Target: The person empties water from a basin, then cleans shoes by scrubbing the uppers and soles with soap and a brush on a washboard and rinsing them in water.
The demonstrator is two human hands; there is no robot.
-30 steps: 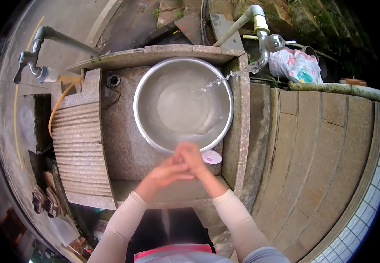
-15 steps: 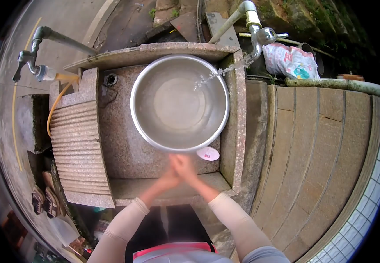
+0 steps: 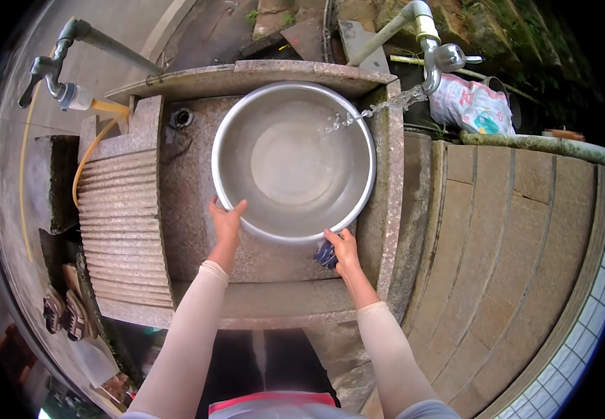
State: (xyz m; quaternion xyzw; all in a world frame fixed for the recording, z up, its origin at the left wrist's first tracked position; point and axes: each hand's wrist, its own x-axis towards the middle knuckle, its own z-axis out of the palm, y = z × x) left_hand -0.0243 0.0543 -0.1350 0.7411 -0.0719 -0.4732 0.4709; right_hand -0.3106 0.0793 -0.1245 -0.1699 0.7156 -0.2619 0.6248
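A large round metal basin (image 3: 292,164) with water in it sits in a stone sink (image 3: 198,244). At its lower left edge is my left hand (image 3: 226,229), the thumb over the rim and the fingers along the outside. My right hand (image 3: 345,253) grips the rim at the lower right, its fingertips partly hidden. Just beside and under that hand lies a dark blue object (image 3: 325,255) with pale markings; its kind is unclear. From the right tap (image 3: 434,70), water runs into the basin.
A ribbed stone washboard (image 3: 121,237) forms the sink's left side. Another tap (image 3: 51,73) with an orange hose stands at the left. A printed white sack (image 3: 471,105) lies behind the right ledge (image 3: 505,230). Shoes (image 3: 65,314) rest at lower left.
My hands were together and blurred in front of the basin; now they are apart at its rim. The dark blue object has come into view; the pinkish-white oval is no longer visible. The view shifted slightly.
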